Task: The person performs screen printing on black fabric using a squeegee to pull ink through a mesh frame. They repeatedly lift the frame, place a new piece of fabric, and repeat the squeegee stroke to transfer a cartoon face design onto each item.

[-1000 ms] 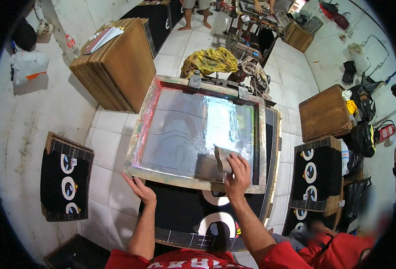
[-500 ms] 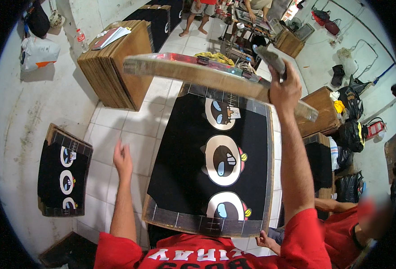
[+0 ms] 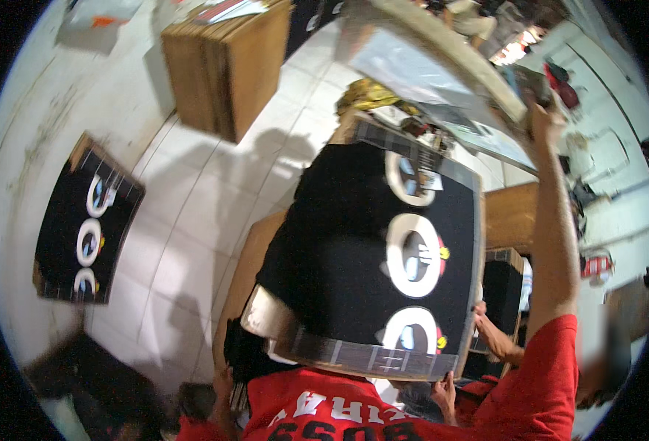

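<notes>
My right hand [image 3: 542, 116] is high at the upper right, closed on the squeegee [image 3: 530, 84], beside the raised screen frame [image 3: 468, 70], which tilts away from me. My left hand [image 3: 223, 382] is low at the left, near dark cloth and a board edge, blurred and partly hidden, its fingers unclear. Below the frame lies a board with black fabric [image 3: 335, 235], printed with three white-ringed cartoon shapes and taped along both ends. A co-worker's hands [image 3: 480, 312] [image 3: 443, 393] hold this board at its right and near edges.
A printed board [image 3: 70, 242] leans by the left wall, below a tall stack of brown boards [image 3: 221, 77]. Other boards [image 3: 501, 294] stand at right, with yellow cloth [image 3: 365, 95] behind the work. Tiled floor [image 3: 177, 206] shows at left; people work farther back.
The screen has swung up off the printed fabric toward the back, my right hand rising with it. My left hand left the frame and dropped low. The co-worker's hands now grip the board.
</notes>
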### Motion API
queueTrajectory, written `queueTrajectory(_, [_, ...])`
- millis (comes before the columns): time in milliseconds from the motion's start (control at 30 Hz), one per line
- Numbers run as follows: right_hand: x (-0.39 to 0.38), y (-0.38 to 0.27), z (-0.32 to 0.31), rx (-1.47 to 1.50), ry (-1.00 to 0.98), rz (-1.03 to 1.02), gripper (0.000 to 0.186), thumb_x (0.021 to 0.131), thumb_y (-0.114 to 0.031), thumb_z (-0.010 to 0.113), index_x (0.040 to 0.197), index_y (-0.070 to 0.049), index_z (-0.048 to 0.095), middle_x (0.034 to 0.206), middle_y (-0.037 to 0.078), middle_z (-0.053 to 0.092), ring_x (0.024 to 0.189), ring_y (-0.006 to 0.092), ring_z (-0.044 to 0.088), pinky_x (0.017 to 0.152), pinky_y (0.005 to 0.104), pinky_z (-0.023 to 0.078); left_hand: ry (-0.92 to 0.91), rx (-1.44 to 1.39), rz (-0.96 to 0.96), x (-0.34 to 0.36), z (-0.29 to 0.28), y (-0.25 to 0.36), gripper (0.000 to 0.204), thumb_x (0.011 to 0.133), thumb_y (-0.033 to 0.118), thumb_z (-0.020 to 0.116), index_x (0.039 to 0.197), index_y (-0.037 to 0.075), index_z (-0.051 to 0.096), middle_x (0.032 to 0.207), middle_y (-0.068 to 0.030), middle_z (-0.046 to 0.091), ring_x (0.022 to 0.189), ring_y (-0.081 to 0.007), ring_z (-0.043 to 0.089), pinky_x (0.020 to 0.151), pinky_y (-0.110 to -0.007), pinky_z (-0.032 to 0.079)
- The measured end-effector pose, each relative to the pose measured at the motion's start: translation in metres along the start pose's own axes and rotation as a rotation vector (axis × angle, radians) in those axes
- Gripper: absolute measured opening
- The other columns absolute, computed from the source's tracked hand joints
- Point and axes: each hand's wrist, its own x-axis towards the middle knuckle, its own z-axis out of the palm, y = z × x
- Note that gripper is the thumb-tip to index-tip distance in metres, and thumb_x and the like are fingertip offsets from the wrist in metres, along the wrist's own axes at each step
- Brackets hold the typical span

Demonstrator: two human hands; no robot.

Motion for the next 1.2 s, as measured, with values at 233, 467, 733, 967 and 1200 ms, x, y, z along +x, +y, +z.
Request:
queueTrajectory(233, [0.047, 0.050, 0.039, -0.032, -0.050, 0.018, 0.059, 0.087, -0.051, 0.080, 0.132, -0.014, 0.070, 0.119, 0.013, 0.074, 0.108, 0.0267, 0.068, 0.096, 0.0400, 0.050, 0.321, 0.362, 0.182, -0.019, 0.003, 0.057, 0.043, 0.103, 0.024, 0.057, 0.144, 0.010, 0.056, 0.105, -0.0199, 0.069, 0.087, -0.0421, 0.066, 0.078, -0.054, 0.053])
queueTrajectory(467, [0.069, 0.071, 0.064, -0.197, 0.012, -0.059, 0.070, 0.085, -0.062, 0.074, 0.139, -0.018, 0.066, 0.126, 0.011, 0.073, 0.113, 0.0301, 0.068, 0.098, 0.0410, 0.049, 0.339, 0.399, -0.057, -0.011, -0.022, 0.041, 0.025, 0.101, 0.025, 0.058, 0.118, 0.007, 0.061, 0.095, -0.0179, 0.065, 0.085, -0.0410, 0.064, 0.081, -0.054, 0.050])
queueTrajectory(733, [0.050, 0.045, 0.062, -0.260, 0.056, 0.031, 0.070, 0.087, -0.060, 0.070, 0.145, -0.023, 0.060, 0.133, 0.016, 0.069, 0.121, 0.0340, 0.066, 0.101, 0.0412, 0.048, 0.900, 0.389, 0.212, 0.051, -0.157, 0.124, 0.026, 0.099, 0.028, 0.061, 0.086, 0.005, 0.063, 0.083, -0.0189, 0.062, 0.078, -0.0426, 0.060, 0.073, -0.052, 0.047])
queueTrajectory(967, [0.060, 0.037, 0.071, -0.188, -0.032, 0.075, 0.070, 0.087, -0.056, 0.070, 0.149, -0.025, 0.057, 0.136, 0.016, 0.067, 0.125, 0.0344, 0.065, 0.104, 0.0439, 0.049, 0.972, 0.575, 0.154, 0.077, -0.389, 0.309, 0.033, 0.095, 0.039, 0.069, 0.086, 0.007, 0.071, 0.082, -0.0176, 0.072, 0.079, -0.0420, 0.069, 0.071, -0.051, 0.052])
queueTrajectory(1200, [0.064, 0.035, 0.077, -0.189, -0.077, 0.138, 0.072, 0.088, -0.064, 0.066, 0.151, -0.031, 0.054, 0.137, 0.017, 0.067, 0.127, 0.0358, 0.063, 0.105, 0.0462, 0.049, 1.157, 0.282, 0.176, -0.075, -0.616, 0.296, 0.038, 0.097, 0.034, 0.071, 0.083, 0.000, 0.066, 0.074, -0.0113, 0.065, 0.070, -0.0215, 0.058, 0.067, -0.040, 0.045])
